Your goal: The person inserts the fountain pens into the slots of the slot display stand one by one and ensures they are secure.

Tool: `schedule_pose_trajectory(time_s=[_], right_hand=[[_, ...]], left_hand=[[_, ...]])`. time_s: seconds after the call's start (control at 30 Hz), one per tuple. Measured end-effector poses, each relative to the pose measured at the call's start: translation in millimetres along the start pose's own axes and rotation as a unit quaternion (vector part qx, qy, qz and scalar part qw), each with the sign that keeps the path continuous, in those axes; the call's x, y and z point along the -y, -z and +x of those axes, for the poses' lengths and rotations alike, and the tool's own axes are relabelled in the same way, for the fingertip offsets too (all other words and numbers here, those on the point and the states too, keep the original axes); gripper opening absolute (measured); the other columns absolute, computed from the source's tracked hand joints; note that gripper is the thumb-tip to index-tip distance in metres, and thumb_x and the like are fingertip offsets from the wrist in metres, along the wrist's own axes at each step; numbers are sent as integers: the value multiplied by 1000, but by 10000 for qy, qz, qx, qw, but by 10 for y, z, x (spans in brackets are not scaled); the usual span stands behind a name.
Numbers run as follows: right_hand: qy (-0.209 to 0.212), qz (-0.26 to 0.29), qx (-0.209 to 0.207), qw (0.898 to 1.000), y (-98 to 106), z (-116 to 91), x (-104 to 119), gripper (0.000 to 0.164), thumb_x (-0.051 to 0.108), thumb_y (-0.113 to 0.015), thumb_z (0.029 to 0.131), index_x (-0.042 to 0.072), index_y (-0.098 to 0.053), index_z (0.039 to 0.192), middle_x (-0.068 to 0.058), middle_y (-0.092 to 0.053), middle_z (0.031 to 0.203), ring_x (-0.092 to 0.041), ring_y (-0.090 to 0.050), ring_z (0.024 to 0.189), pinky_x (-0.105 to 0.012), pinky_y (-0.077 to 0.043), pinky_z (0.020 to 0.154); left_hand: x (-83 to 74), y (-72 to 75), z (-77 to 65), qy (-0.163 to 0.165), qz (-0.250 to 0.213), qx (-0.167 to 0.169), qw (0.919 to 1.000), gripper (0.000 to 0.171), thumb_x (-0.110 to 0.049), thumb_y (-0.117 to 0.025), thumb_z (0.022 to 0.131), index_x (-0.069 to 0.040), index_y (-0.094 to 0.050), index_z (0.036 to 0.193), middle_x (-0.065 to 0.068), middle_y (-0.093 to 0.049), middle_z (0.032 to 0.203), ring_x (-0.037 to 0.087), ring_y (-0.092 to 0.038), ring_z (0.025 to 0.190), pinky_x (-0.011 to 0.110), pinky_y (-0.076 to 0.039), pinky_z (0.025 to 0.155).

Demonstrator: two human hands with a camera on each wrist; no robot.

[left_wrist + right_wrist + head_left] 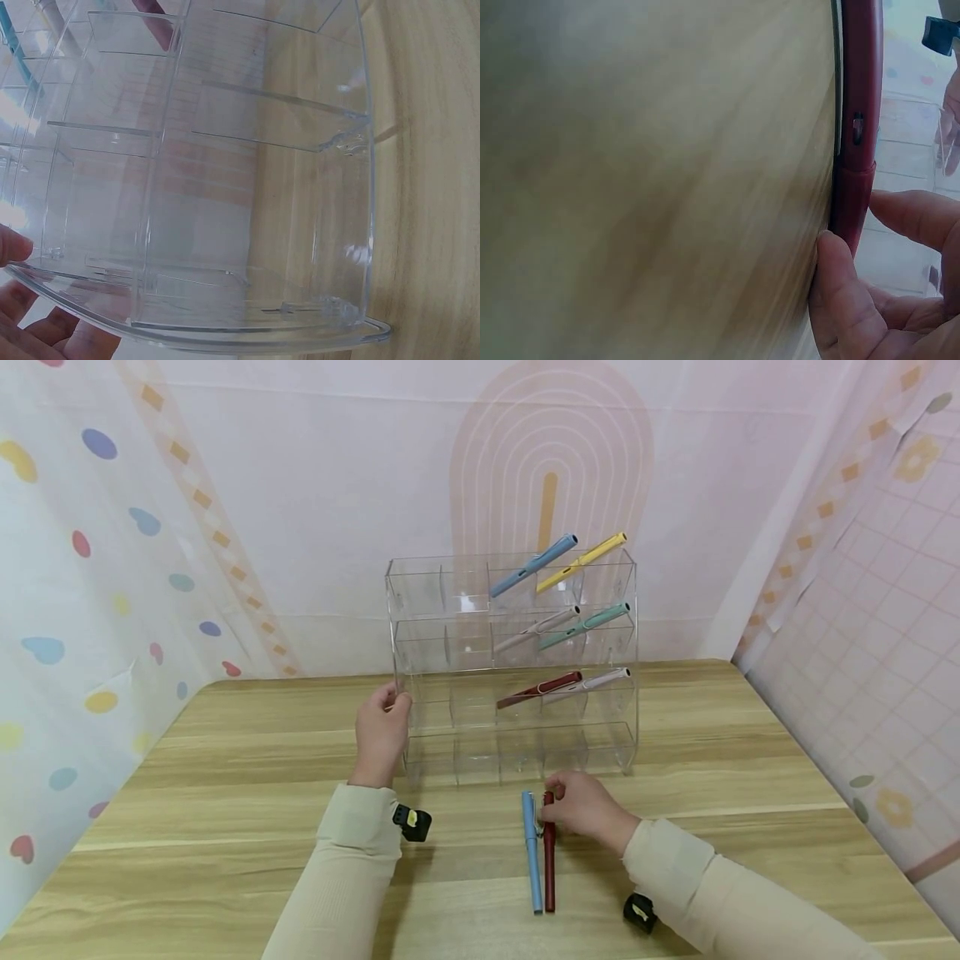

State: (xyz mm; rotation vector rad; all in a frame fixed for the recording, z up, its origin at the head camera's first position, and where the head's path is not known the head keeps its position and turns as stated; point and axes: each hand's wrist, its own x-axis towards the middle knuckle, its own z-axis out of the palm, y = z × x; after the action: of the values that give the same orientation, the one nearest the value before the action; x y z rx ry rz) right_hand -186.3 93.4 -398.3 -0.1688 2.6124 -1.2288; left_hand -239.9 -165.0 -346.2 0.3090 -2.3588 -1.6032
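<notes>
My left hand [380, 735] grips the left side of a clear acrylic display rack [429, 762], thumb inside and fingers outside the side panel [225, 346]. My right hand [588, 806] pinches a dark red pen [550, 872] near its far end, between thumb and fingertip [836, 262]. Close beside that pen, on its left, a light blue pen [532, 864] lies on the table with its clip facing the red one. Both pens point towards the rack.
Slanted in the rack are a blue pen [534, 566], a yellow pen [581, 562], a pale grey pen [537, 628], a teal pen [585, 627], another dark red pen [538, 691] and a pale lilac pen [587, 685]. A patterned curtain [337, 510] hangs behind the wooden table [247, 760].
</notes>
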Motion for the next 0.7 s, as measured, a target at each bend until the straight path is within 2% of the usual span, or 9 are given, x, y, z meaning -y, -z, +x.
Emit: schedule_pose_trajectory(time_s=[0.3,0.5,0.7], right_hand=[[235,-189,283,9991,16,21,24,38,2,-70,78,-11,-60,113,-5,-58,71,-9,-48,49,-25,-44,50],[208,-500,155,9984,-2,33,48,23,4,-72,78,-4,-65,98,-4,-57,69,-12,-47,54,-26,-42,52],[102,-564,120,9983,-10,46,48,24,6,-74,79,-3,-64,99,-3,-59,72,-13,-49,57,-26,-42,53]], left_hand=[[12,9,22,125,-42,188,9997,38,-17,-41,98,-2,-58,128,17,-59,124,29,-50,119,44,-42,94],[1,12,10,126,-81,170,9997,37,-16,-42,98,-2,-58,128,17,-59,123,29,-50,118,45,-42,94],[2,10,12,143,-133,161,9997,38,-15,-42,97,-3,-57,130,18,-58,123,30,-50,119,47,-40,98]])
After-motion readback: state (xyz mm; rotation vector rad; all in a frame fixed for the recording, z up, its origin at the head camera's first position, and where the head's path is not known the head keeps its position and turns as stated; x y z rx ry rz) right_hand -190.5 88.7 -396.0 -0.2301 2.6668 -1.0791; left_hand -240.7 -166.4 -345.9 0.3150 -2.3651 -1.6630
